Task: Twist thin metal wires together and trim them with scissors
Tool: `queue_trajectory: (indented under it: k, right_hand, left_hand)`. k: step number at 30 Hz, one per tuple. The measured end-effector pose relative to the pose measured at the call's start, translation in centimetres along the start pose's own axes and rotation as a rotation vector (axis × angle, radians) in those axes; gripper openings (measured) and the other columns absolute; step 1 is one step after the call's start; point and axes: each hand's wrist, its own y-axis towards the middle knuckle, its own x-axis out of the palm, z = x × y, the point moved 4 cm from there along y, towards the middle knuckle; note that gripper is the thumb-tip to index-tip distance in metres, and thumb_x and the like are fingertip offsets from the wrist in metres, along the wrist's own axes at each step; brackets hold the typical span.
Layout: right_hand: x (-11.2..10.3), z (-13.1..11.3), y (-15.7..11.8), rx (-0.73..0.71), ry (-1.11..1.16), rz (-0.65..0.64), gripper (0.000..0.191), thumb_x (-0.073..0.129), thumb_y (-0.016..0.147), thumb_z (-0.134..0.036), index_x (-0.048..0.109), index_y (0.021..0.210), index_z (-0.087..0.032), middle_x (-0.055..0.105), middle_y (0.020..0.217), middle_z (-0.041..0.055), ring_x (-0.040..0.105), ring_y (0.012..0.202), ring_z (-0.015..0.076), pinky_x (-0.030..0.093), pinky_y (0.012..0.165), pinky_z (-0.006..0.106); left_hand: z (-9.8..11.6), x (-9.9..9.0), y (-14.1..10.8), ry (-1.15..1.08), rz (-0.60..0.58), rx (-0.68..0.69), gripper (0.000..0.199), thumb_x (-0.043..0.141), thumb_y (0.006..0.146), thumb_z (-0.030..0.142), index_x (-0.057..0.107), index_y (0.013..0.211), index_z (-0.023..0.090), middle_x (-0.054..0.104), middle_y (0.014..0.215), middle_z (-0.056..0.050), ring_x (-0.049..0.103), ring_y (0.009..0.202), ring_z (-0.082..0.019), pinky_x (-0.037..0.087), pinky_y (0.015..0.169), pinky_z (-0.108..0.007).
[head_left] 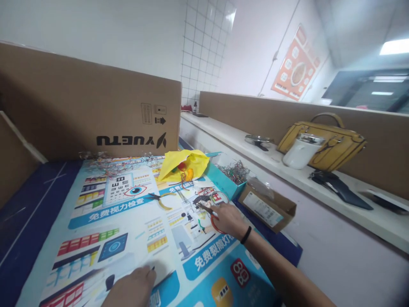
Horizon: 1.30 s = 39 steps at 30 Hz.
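In the head view, the right hand [228, 218] is closed around a red-handled tool [207, 209], its dark tip jutting ahead of the fingers. Nearer the wearer, the left hand [136, 286] pinches a small dark item [153, 268], probably, though too blurred to identify.

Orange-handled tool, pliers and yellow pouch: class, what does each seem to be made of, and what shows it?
Orange-handled tool: probably metal, its tips dark; handles likely plastic, being bright orange. Pliers: likely metal, from the dark nose; yellow handles look plastic-coated. Yellow pouch: thin, matte, creased sheet; plastic or paper, hard to tell.
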Motion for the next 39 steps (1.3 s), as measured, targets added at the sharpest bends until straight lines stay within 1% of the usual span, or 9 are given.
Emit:
queue_trajectory:
  k: [6,9,12,17,22,26,31,35,39]
  right_hand:
    - [-0.5,1.5,-0.7,0.039,-0.036,0.002,0.030,0.046,0.079,-0.032,0.060,0.102,-0.020,0.063,0.090,0.0120,0.056,0.084,0.0252,0.035,0.071,0.032]
    - [-1.0,1.8,-1.4,0.041,-0.018,0.041,0.029,0.045,0.080,-0.031,0.060,0.103,-0.021,0.062,0.086,0.0110,0.056,0.083,0.0244,0.035,0.071,0.031]
    - [-1.4,0.8,-1.7,-0.007,0.051,0.056,0.030,0.044,0.081,-0.030,0.058,0.106,-0.022,0.062,0.089,0.0096,0.055,0.085,0.0227,0.034,0.073,0.029]
    - [-0.9,-2.1,-1.1,-0.064,0.086,0.003,0.037,0.049,0.077,-0.031,0.055,0.113,-0.023,0.061,0.089,0.0103,0.054,0.085,0.0235,0.034,0.073,0.029]
    - [-0.6,-3.7,-0.3,-0.096,0.052,0.010,0.032,0.047,0.079,-0.030,0.058,0.108,-0.023,0.062,0.090,0.0111,0.054,0.086,0.0247,0.034,0.073,0.032]
    - [-0.4,-2.9,-0.5,-0.052,0.041,0.005,0.030,0.045,0.080,-0.032,0.061,0.102,-0.020,0.062,0.087,0.0119,0.055,0.084,0.0245,0.035,0.071,0.031]
    - [0.1,-0.6,-1.1,0.019,0.026,-0.002,0.029,0.045,0.080,-0.031,0.061,0.102,-0.023,0.064,0.085,0.0110,0.058,0.081,0.0245,0.035,0.068,0.031]
    - [-0.1,1.0,-1.4,0.062,0.017,-0.002,0.027,0.043,0.081,-0.028,0.061,0.100,-0.023,0.065,0.088,0.0102,0.059,0.081,0.0239,0.035,0.067,0.030]
    - [-0.6,1.2,-1.7,0.050,0.032,-0.006,0.025,0.043,0.081,-0.030,0.062,0.097,-0.024,0.065,0.086,0.0087,0.059,0.082,0.0228,0.035,0.066,0.028]
  left_hand:
    - [-0.1,0.3,0.1,-0.017,0.012,0.013,0.049,0.035,0.071,0.006,0.053,0.116,0.010,0.053,0.122,-0.017,0.052,0.109,-0.026,0.046,0.083,-0.040]
    - [-0.2,0.5,0.3,-0.025,0.021,-0.002,0.050,0.033,0.072,0.006,0.053,0.117,0.010,0.053,0.123,-0.017,0.051,0.110,-0.027,0.046,0.083,-0.041]
    - [-0.1,0.6,0.3,-0.019,0.014,-0.001,0.050,0.034,0.072,0.009,0.053,0.118,0.010,0.053,0.123,-0.017,0.050,0.111,-0.028,0.045,0.083,-0.041]
    - [0.0,0.3,0.1,-0.018,0.044,-0.003,0.047,0.033,0.073,0.008,0.055,0.114,0.010,0.055,0.119,-0.018,0.053,0.106,-0.027,0.047,0.081,-0.039]
    - [0.1,0.1,0.0,0.006,0.028,-0.006,0.050,0.033,0.070,0.004,0.055,0.114,0.012,0.055,0.118,-0.017,0.053,0.106,-0.027,0.046,0.080,-0.040]
    - [0.0,0.2,0.0,-0.011,0.008,0.004,0.051,0.034,0.070,0.006,0.053,0.117,0.010,0.053,0.120,-0.018,0.051,0.108,-0.028,0.046,0.081,-0.041]
    - [-0.3,0.5,0.0,-0.078,-0.028,0.032,0.049,0.033,0.073,0.007,0.052,0.119,0.012,0.052,0.123,-0.018,0.052,0.109,-0.028,0.044,0.084,-0.043]
    - [-0.4,0.4,0.0,-0.075,-0.038,0.040,0.048,0.032,0.074,0.007,0.052,0.118,0.014,0.053,0.122,-0.016,0.052,0.110,-0.026,0.044,0.085,-0.041]
    - [-0.1,0.3,0.0,-0.036,-0.036,0.020,0.048,0.033,0.073,0.005,0.053,0.116,0.012,0.053,0.121,-0.017,0.052,0.109,-0.027,0.045,0.084,-0.041]
